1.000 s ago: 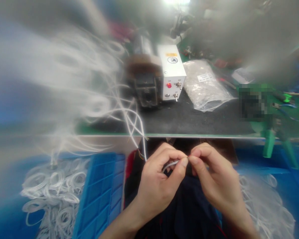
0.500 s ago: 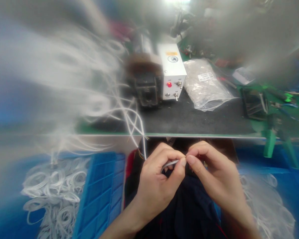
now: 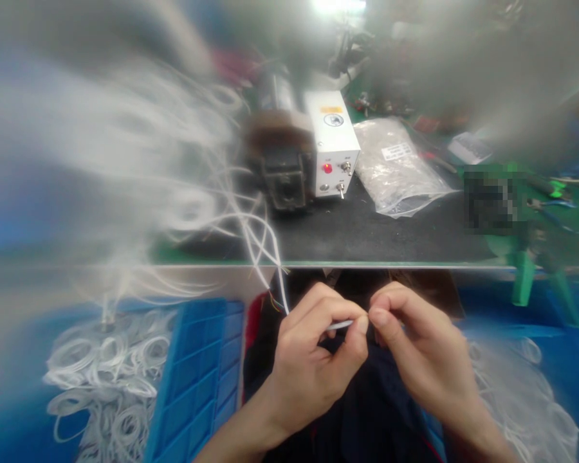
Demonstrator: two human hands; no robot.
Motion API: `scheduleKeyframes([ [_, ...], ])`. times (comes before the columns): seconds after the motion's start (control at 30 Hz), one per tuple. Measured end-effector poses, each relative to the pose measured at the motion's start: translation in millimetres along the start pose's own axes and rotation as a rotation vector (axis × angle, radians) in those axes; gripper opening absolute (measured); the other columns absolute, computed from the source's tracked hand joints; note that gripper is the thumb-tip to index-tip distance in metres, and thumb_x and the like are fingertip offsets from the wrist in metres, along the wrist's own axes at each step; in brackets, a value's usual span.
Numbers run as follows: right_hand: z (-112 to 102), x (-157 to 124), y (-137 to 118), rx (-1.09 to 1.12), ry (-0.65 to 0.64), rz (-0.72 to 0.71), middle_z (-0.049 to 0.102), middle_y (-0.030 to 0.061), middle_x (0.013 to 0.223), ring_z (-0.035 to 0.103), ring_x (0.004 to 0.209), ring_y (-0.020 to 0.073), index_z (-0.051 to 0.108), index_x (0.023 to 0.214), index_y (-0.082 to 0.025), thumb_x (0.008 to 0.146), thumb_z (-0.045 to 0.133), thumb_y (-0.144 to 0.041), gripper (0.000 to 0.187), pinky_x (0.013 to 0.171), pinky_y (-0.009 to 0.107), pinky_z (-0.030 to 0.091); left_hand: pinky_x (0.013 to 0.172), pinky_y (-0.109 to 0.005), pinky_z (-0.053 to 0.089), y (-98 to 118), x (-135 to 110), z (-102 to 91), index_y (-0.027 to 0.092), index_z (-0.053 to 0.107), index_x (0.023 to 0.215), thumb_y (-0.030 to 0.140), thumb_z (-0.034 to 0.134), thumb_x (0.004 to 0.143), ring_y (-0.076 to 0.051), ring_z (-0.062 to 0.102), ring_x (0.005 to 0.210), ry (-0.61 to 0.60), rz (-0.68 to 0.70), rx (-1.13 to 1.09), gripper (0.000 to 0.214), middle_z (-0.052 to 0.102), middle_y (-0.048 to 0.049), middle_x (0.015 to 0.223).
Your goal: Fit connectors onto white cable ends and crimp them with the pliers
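left hand (image 3: 313,366) and right hand (image 3: 427,350) pinch a white cable (image 3: 340,325) — bag label (image 3: 396,152) too small to read

The thin, round, white plastic-sheathed cable (image 3: 340,325) sits pinched in my left hand (image 3: 318,360), nearly level. Its end is hidden from view.

The black mat (image 3: 390,243) offers passage (white cables (image 3: 283,287) bar its left, a box (image 3: 335,138) behind).

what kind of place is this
Probably a factory workshop with a wiring bench: a white switch box with a red light, coiled white cables heaped in a blue crate, and green-handled pliers at the bench edge.
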State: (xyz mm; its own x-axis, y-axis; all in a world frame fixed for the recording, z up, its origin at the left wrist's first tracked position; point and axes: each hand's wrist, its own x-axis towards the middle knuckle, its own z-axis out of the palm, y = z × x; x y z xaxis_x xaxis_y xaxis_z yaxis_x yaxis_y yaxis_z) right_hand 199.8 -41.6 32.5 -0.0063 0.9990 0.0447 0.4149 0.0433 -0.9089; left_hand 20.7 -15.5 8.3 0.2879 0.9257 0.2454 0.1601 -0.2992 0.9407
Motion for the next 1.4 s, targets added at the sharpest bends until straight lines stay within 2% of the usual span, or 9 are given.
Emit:
scheduleKeyframes([
  [0.07, 0.1, 0.6, -1.0, 0.031, -0.011, 0.047, 0.064, -0.0027, 0.082, 0.06, 0.071, 0.0133, 0.065, 0.092, -0.024, 0.109, 0.063, -0.024, 0.018, 0.066, 0.025, 0.047, 0.065, -0.026, 0.047, -0.8, 1.6, 0.5, 0.02, 0.072, 0.097, 0.005, 0.072, 0.095, -0.013, 0.061, 0.077, 0.012, -0.022, -0.032, 0.015, 0.064, -0.0006, 0.089],
  [0.2, 2.0, 4.4, -2.1, 0.081, -0.002, 0.103, 0.064, -0.0034, 0.078, 0.057, 0.066, 0.0121, 0.066, 0.089, -0.023, 0.109, 0.064, -0.028, 0.021, 0.061, 0.024, 0.045, 0.066, -0.027, 0.046, -5.0, 4.1, 3.0, 0.02, 0.071, 0.091, 0.012, 0.069, 0.101, -0.013, 0.059, 0.076, -0.015, -0.152, -0.16, 0.013, 0.062, -0.0003, 0.086],
  [0.37, 3.3, 9.9, -4.1, 0.125, 0.013, 0.14, 0.064, -0.0031, 0.074, 0.054, 0.061, 0.0121, 0.067, 0.086, -0.022, 0.108, 0.065, -0.031, 0.024, 0.057, 0.025, 0.044, 0.072, -0.029, 0.05, -11.4, 3.3, -0.4, 0.021, 0.075, 0.093, 0.024, 0.066, 0.107, -0.016, 0.063, 0.082, -0.061, -0.27, -0.294, 0.017, 0.066, -0.0023, 0.089],
  [0.5, 4.1, 9.7, -4.4, 0.145, 0.005, 0.147, 0.061, -0.0039, 0.07, 0.053, 0.06, 0.0125, 0.067, 0.086, -0.022, 0.108, 0.065, -0.032, 0.024, 0.057, 0.026, 0.043, 0.068, -0.03, 0.05, -13.5, 1.7, -2.8, 0.022, 0.08, 0.097, 0.031, 0.061, 0.11, -0.018, 0.065, 0.081, -0.061, -0.323, -0.332, 0.025, 0.069, -0.005, 0.089],
  [0.8, 6.6, 9.7, -3.6, 0.167, -0.008, 0.159, 0.063, -0.0044, 0.074, 0.052, 0.061, 0.0108, 0.067, 0.088, -0.022, 0.108, 0.066, -0.031, 0.022, 0.058, 0.024, 0.043, 0.066, -0.029, 0.043, -12.6, 3.1, 3.9, 0.022, 0.074, 0.09, 0.018, 0.071, 0.103, -0.015, 0.056, 0.076, 0.001, -0.3, -0.359, 0.014, 0.06, 0.0001, 0.084],
  [1.03, 6.9, 6.8, -0.4, 0.236, 0.01, 0.157, 0.067, -0.0039, 0.08, 0.059, 0.068, 0.0104, 0.07, 0.092, -0.023, 0.107, 0.068, -0.028, 0.016, 0.064, 0.022, 0.048, 0.067, -0.029, 0.042, -10.2, 2.2, 4.0, 0.022, 0.073, 0.091, 0.018, 0.069, 0.104, -0.014, 0.055, 0.076, 0.013, -0.264, -0.293, 0.015, 0.06, 0.0006, 0.084],
  [1.2, 5.6, 2.0, 3.3, 0.252, 0.024, 0.158, 0.069, -0.0041, 0.087, 0.062, 0.07, 0.0101, 0.074, 0.102, -0.026, 0.105, 0.072, -0.027, 0.004, 0.065, 0.02, 0.05, 0.067, -0.029, 0.042, -9.4, 2.2, 5.0, 0.022, 0.074, 0.093, 0.02, 0.069, 0.105, -0.014, 0.056, 0.077, 0.029, -0.265, -0.28, 0.013, 0.06, 0.0006, 0.085],
  [1.4, 4.0, 1.3, 3.7, 0.236, 0.046, 0.15, 0.066, -0.003, 0.08, 0.061, 0.07, 0.0111, 0.073, 0.09, -0.023, 0.104, 0.073, -0.028, 0.016, 0.066, 0.022, 0.05, 0.068, -0.029, 0.043, -6.5, 2.4, 4.3, 0.021, 0.075, 0.093, 0.021, 0.07, 0.105, -0.014, 0.058, 0.077, 0.017, -0.248, -0.248, 0.013, 0.062, 0.0004, 0.085],
])
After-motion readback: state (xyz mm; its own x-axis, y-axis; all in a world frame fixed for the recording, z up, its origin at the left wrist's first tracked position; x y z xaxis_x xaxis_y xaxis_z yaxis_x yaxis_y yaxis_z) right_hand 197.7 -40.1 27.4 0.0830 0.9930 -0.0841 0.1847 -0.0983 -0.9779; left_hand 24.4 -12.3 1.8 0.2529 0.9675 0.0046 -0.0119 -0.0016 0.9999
